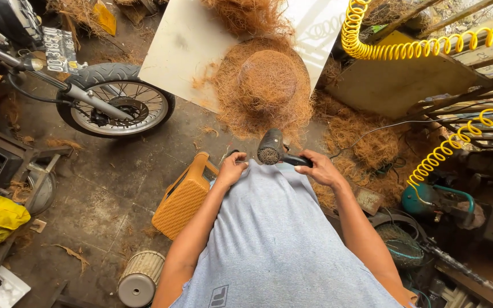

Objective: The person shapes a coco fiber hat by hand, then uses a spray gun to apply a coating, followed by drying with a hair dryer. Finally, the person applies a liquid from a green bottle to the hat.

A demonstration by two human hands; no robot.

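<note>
Shirt (275, 239): grey-blue, nearest the lens, filling the lower middle; small dark print near the bottom hem.
Left arm: bent at the elbow, forearm rising from lower left toward the chest.
Left hand (232, 169): held at chest height, fingers curled loosely around a small dark thing, mostly hidden; grip cannot be told for sure.
Right arm: reaching up from lower right, wrist turned inward.
Right hand (319, 169): fingers wrapped tight around the handle of a black hair dryer (273, 149).
Hair dryer: level with both hands, round grille facing the lens, barrel pointing away toward the fibre hat (265, 85).
Fibre hat: brown coir, domed crown and ragged brim, lying on a pale board (184, 45) just beyond the dryer, brim overhanging the near edge.
Cord (372, 130): thin, dark, trailing right over loose fibre on the floor.
Plate (58, 50): dark rectangle with pale characters, upper left, above the motorcycle wheel (115, 102).
Stool (182, 197): orange plastic, woven-pattern top, just left of the left forearm.
Hoses (406, 48): yellow coils, upper right and right edge.
Bag (1, 219): yellow and blue, crumpled, left edge.
</note>
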